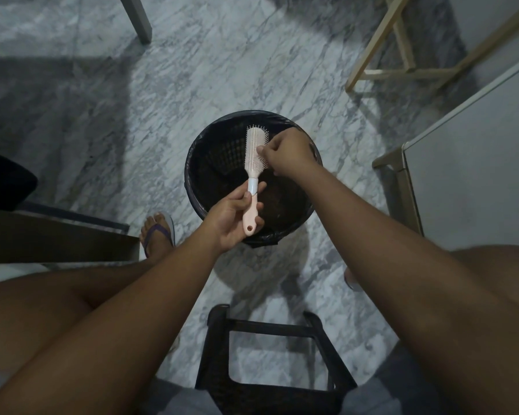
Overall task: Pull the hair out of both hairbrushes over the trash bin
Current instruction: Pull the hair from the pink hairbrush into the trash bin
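Two hands met over a black trash bin (210, 151). Left hand (232, 218) gripped the hairbrush (253, 154) handle; right hand (288, 149) pinched at its bristles. A dark stool (270, 327) stood nearer.

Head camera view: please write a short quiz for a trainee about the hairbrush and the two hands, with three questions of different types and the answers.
1. True or false: the hairbrush is held above the open trash bin.
2. Which hand holds the brush by its pink handle? A) left hand B) right hand C) both hands
3. Fill in: the right hand's fingertips pinch at the ______ of the brush head.

Key
1. True. The brush head is over the bin's dark, bag-lined inside.
2. A. The left hand grips the handle from below.
3. Bristles. Whether hair is between the fingers is too small to tell.
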The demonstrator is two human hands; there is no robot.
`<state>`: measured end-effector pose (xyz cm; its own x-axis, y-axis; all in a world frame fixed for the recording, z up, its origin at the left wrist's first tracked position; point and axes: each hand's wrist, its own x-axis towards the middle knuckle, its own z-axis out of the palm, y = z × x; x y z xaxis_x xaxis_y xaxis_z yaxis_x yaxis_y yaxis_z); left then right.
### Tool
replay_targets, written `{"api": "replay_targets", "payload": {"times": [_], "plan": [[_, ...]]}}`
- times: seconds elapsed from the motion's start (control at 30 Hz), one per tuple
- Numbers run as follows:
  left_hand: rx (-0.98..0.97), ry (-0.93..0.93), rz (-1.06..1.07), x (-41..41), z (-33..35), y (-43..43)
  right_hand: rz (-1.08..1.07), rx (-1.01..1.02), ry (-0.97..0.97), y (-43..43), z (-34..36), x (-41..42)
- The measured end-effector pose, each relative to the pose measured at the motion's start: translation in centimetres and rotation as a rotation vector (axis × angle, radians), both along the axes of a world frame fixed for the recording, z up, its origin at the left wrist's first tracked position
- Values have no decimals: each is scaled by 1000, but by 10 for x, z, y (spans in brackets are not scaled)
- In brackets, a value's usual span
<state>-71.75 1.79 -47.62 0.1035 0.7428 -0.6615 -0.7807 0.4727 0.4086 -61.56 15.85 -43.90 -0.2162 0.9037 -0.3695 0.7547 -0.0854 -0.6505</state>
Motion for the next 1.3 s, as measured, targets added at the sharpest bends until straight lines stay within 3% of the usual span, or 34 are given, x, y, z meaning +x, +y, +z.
{"api": "replay_targets", "payload": {"times": [0.13,0.2,0.27,0.43,0.67,0.9,1.0,1.13,1.3], "plan": [[3,-49,45,-3,-4,-1,-127,-168,193,1,9,-1],[11,-62,62,-4,-3,0,-195,-114,278,3,11,0],[22,-66,61,-4,-1,2,-111,44,253,5,6,2],[35,-53,45,-1,0,6,166,87,88,-2,5,0],[42,-45,16,1,1,3,215,204,-16,-2,8,-7],[19,2,25,-4,-1,0,-128,157,210,7,-5,5],[13,17,27,-4,2,3,44,189,207,-1,3,7],[17,81,-7,2,9,5,358,220,-53,-9,0,1],[35,128,-3,5,13,10,290,310,-54,-10,0,-6]]}}
